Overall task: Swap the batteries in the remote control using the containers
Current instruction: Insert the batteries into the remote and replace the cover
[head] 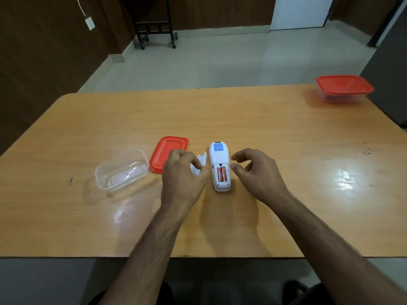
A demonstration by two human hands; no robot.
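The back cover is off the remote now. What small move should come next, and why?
Probably set down the white plastic battery cover that the left hand grips, beside the white remote control. The two orange batteries lie exposed in the open compartment, the right hand hovers empty next to it, and the clear open plastic container waits at left.

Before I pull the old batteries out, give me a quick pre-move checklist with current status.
1. Battery cover off the remote: ok, left hand holds it.
2. Two batteries exposed: ok.
3. Right hand free: ok, beside the remote, holding nothing.
4. Open container ready for old cells: ok, its red lid lies beside it.
5. Far container open: not ok, lid on.
6. Its contents: cannot tell.
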